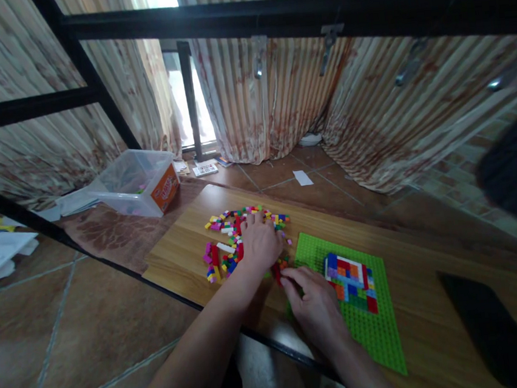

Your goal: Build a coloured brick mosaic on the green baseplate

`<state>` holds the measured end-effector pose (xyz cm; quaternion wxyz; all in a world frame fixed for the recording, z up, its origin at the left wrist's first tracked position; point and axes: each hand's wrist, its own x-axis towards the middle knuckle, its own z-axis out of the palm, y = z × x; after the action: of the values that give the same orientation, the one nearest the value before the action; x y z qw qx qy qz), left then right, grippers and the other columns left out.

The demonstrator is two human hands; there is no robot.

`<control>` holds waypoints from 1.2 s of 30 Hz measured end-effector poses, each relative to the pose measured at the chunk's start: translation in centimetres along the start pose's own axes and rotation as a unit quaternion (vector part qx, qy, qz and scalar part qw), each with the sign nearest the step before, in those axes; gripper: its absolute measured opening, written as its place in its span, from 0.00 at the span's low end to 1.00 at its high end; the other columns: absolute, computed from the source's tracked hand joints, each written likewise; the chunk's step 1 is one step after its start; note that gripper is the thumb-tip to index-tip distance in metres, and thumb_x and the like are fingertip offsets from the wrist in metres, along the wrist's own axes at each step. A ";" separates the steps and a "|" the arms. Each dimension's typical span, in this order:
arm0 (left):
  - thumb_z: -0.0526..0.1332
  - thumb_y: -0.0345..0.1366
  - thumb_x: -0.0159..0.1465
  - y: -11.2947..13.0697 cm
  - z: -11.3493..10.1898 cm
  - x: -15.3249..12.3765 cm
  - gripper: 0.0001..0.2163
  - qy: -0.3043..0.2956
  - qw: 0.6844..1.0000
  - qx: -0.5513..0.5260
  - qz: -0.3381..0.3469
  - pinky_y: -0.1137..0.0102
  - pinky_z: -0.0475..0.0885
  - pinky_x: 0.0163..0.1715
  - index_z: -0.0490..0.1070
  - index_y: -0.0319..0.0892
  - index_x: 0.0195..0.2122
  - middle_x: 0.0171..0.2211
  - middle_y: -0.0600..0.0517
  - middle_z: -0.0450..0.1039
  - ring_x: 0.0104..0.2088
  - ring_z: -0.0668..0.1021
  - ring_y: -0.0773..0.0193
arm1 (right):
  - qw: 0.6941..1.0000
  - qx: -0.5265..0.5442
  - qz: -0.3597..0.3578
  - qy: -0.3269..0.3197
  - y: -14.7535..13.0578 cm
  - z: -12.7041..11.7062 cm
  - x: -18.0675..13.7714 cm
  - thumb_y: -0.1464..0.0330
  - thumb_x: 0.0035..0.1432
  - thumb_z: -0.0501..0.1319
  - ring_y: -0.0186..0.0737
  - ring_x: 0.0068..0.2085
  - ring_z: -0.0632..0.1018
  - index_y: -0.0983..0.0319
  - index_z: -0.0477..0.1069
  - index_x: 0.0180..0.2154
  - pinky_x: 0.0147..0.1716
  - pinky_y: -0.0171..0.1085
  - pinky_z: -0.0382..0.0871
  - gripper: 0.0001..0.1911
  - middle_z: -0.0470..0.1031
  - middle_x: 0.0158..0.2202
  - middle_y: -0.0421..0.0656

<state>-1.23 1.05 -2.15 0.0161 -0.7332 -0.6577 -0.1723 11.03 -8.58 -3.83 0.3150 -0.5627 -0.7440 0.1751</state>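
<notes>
1. The person's left hand (259, 242) reached over a loose pile of small, multicoloured plastic bricks (240, 252), its fingers slightly spread and pointing away from the body. The palm hid what lay beneath, so I could not tell whether it held a brick.
2. The right hand (314, 295) was just beside it, nearer the body, with thumb and forefinger drawn close together at a small red plastic brick (277, 273). I could not tell whether they pinched it.
3. The pile lay on a wood-grained tabletop (183, 244), left of a square, studded green plastic baseplate (378, 344).
4. On that baseplate stood a roughly rectangular patchwork of joined multicoloured bricks (351, 276), near the right hand.
5. A flat black oblong object (484, 312) lay at the table's right.
6. Beyond the table, a clear plastic bin with an orange label (121, 192) stood to the left, before striped, patterned fabric curtains (240, 98).
</notes>
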 end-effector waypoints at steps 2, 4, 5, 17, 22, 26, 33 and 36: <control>0.56 0.42 0.64 0.4 0.0 0.1 0.14 -0.008 1.000 0.002 -0.014 0.56 0.65 0.50 0.75 0.39 0.42 0.52 0.43 0.69 0.53 0.68 0.48 | 1.000 0.006 0.003 0.003 0.1 -0.4 -0.1 0.70 0.63 0.55 0.41 0.38 0.76 0.60 0.75 0.38 0.41 0.39 0.65 0.09 0.78 0.35 0.42; 0.55 0.40 0.63 0.7 -0.1 0.2 0.14 -0.020 0.999 0.006 -0.034 0.56 0.65 0.50 0.75 0.38 0.42 0.52 0.42 0.69 0.53 0.68 0.49 | 1.000 0.010 0.006 0.006 0.3 -0.7 -0.2 0.71 0.63 0.55 0.40 0.38 0.76 0.60 0.75 0.38 0.41 0.39 0.65 0.09 0.78 0.35 0.42; 0.56 0.40 0.63 0.9 -0.1 0.2 0.14 -0.026 0.999 0.008 -0.042 0.56 0.65 0.50 0.75 0.38 0.42 0.52 0.42 0.69 0.53 0.68 0.49 | 1.000 0.010 0.008 0.007 0.3 -0.9 -0.3 0.71 0.63 0.55 0.40 0.38 0.77 0.60 0.75 0.38 0.41 0.39 0.66 0.09 0.78 0.35 0.42; 0.55 0.31 0.61 0.4 -0.3 0.5 0.10 -0.042 0.998 -0.038 -0.017 0.50 0.67 0.47 0.77 0.42 0.33 0.52 0.43 0.70 0.52 0.69 0.45 | 0.999 0.005 0.005 0.035 0.6 -1.9 -0.6 0.72 0.63 0.55 0.40 0.37 0.78 0.59 0.76 0.37 0.41 0.39 0.67 0.10 0.79 0.34 0.42; 0.58 0.34 0.60 0.1 -0.3 0.3 0.09 -0.047 0.998 -0.043 0.008 0.47 0.65 0.49 0.78 0.45 0.36 0.52 0.44 0.71 0.53 0.68 0.44 | 0.999 0.000 0.011 0.034 0.6 -1.9 -0.5 0.72 0.63 0.56 0.40 0.38 0.78 0.59 0.76 0.37 0.42 0.39 0.67 0.10 0.79 0.34 0.42; 0.58 0.33 0.59 0.2 -0.4 0.2 0.09 -0.050 0.998 -0.039 0.025 0.45 0.63 0.51 0.79 0.46 0.36 0.52 0.45 0.72 0.55 0.67 0.43 | 1.000 0.003 0.010 0.027 0.7 -1.8 -0.5 0.71 0.63 0.56 0.40 0.38 0.77 0.59 0.76 0.36 0.42 0.39 0.67 0.10 0.79 0.35 0.42; 0.60 0.34 0.58 0.2 -0.1 0.3 0.07 -0.057 0.996 -0.054 0.030 0.47 0.64 0.50 0.78 0.44 0.32 0.52 0.46 0.73 0.56 0.67 0.43 | 1.000 0.006 0.006 0.026 0.7 -1.9 -0.6 0.71 0.63 0.55 0.40 0.37 0.77 0.58 0.76 0.36 0.41 0.39 0.67 0.10 0.79 0.34 0.42; 0.61 0.33 0.58 0.2 -0.2 0.3 0.06 -0.059 0.996 -0.054 0.039 0.48 0.64 0.50 0.78 0.44 0.31 0.51 0.46 0.73 0.55 0.67 0.43 | 1.000 0.008 0.008 0.025 0.6 -2.1 -0.5 0.71 0.63 0.55 0.40 0.37 0.77 0.58 0.76 0.36 0.41 0.39 0.67 0.10 0.79 0.33 0.42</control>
<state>-1.07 1.23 -1.84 -0.0556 -0.7670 -0.6179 -0.1639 12.94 -9.07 -2.84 0.3369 -0.5702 -0.7300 0.1689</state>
